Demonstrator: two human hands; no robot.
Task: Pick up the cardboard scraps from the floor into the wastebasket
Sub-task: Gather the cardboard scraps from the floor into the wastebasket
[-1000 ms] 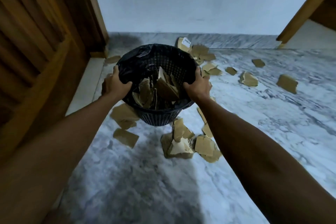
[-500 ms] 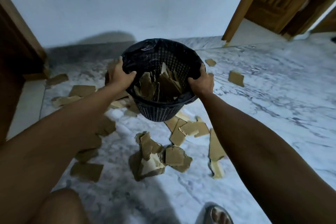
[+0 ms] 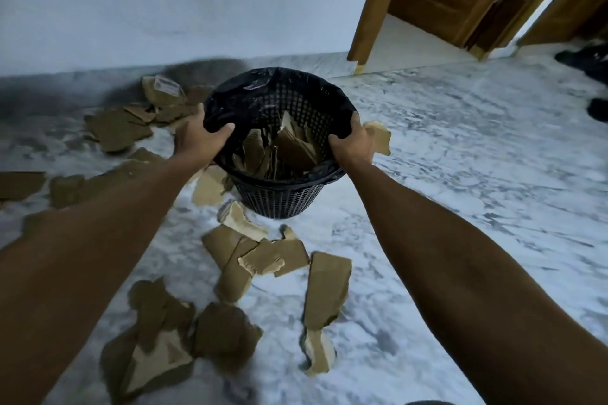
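Both hands, left hand (image 3: 200, 138) and right hand (image 3: 353, 145), stay clamped on the rim of the black mesh plastic wastebasket (image 3: 279, 194), carried rightward among torn brown cardboard scraps (image 3: 273, 260) littering the marble floor (image 3: 460, 174); many remain.

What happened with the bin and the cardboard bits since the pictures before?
The view swung to the right: the wooden door on the left is gone from sight and the doorway on the right shows more. The bin went along, carried past the cardboard scraps on the floor. Same as before: the left hand and right hand grip its rim, and cardboard sits inside.
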